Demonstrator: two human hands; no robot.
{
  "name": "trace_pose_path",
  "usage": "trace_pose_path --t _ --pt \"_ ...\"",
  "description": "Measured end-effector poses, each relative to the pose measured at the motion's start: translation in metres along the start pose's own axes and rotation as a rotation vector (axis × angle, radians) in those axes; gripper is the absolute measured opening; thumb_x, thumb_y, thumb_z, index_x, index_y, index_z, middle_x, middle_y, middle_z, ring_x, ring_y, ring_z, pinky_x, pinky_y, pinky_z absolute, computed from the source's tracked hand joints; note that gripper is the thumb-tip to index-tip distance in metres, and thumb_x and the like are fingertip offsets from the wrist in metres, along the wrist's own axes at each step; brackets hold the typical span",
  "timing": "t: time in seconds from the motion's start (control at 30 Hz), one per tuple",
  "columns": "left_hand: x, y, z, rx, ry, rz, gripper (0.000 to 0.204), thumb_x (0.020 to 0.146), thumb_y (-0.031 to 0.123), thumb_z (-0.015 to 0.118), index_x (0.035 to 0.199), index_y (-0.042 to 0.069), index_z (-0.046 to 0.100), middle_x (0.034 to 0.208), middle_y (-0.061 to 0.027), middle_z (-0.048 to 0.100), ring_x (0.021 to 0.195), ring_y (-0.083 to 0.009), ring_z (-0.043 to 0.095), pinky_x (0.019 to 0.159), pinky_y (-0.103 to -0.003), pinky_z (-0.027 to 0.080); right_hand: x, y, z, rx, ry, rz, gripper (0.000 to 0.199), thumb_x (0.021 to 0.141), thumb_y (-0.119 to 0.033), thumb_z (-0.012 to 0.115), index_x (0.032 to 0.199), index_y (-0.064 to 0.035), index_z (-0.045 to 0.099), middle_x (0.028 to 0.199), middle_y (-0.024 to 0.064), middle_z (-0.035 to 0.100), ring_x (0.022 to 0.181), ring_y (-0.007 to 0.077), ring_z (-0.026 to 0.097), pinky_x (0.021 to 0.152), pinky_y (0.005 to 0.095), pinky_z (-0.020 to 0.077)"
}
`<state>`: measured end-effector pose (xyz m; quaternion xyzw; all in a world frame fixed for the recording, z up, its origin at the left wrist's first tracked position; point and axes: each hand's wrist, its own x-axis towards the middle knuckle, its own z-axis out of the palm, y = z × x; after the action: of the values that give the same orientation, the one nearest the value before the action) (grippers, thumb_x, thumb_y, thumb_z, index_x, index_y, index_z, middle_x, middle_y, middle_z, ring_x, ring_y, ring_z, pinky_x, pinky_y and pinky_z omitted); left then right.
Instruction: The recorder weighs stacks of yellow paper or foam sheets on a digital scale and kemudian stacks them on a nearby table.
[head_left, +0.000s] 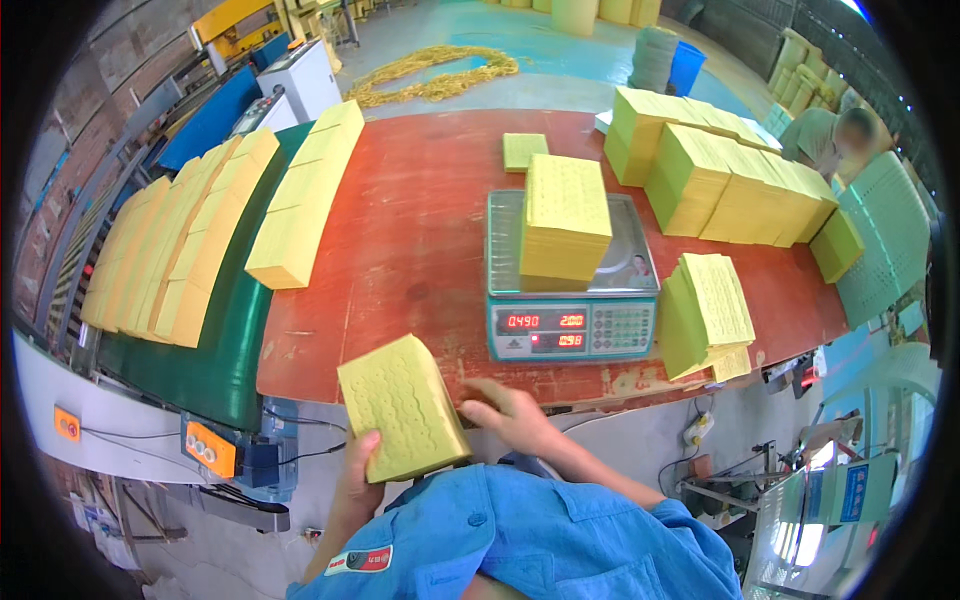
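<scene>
A thick stack of yellow embossed paper (402, 412) is tilted in front of my body, just off the table's near edge. My left hand (358, 470) grips it at its lower left corner, thumb on the top face. My right hand (508, 414) is beside the stack's right side, fingers stretched out and apart; whether the fingertips touch the paper I cannot tell. Beyond them stands a teal digital scale (570, 330) with lit red digits. A tall yellow paper stack (565, 215) rests on its metal pan.
The red table (420, 200) carries a small paper pile (524, 152), a leaning stack (708, 312) right of the scale, and rows of stacks (735, 185) at the far right. More rows (190, 240) line the green conveyor belt (190, 375). Another person (825, 135) is at far right.
</scene>
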<state>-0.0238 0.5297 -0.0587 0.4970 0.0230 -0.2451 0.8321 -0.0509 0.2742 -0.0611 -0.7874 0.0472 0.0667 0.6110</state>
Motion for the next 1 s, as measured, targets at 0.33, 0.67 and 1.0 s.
trace_pose_path --t 0.33,0.67,1.0 --pt "0.162 0.108 0.191 0.391 -0.585 0.483 0.043 0.096 0.025 0.059 0.133 0.004 0.053 0.132 -0.0125 0.056 0.119 -0.0183 0.057 0.097 -0.034 0.047 0.062 -0.101 -0.2 0.546 0.293 -0.163 0.044 0.097 -0.04 0.057 0.118 -0.001 0.06 0.1 0.0075 0.066 0.087 0.0165 0.064 0.076 0.0329 0.052" --pt "0.271 0.123 0.285 0.416 -0.419 -0.104 0.069 0.078 0.055 0.071 0.13 0.013 0.056 0.129 -0.0123 0.057 0.119 -0.0288 0.053 0.096 -0.053 0.044 0.134 -0.074 -0.284 0.465 0.474 0.01 0.031 0.098 -0.033 0.054 0.105 -0.0059 0.068 0.086 0.0028 0.068 0.074 0.0128 0.063 0.069 0.0278 0.0506" --pt "0.283 0.107 0.273 0.533 -0.385 -0.105 0.068 0.078 0.06 0.068 0.13 0.017 0.057 0.128 -0.0093 0.058 0.118 -0.0257 0.053 0.096 -0.055 0.041 0.124 -0.058 -0.269 0.52 0.495 0.007 0.028 0.097 -0.03 0.056 0.106 -0.0065 0.069 0.086 0.0017 0.068 0.075 0.0113 0.063 0.068 0.0267 0.0497"
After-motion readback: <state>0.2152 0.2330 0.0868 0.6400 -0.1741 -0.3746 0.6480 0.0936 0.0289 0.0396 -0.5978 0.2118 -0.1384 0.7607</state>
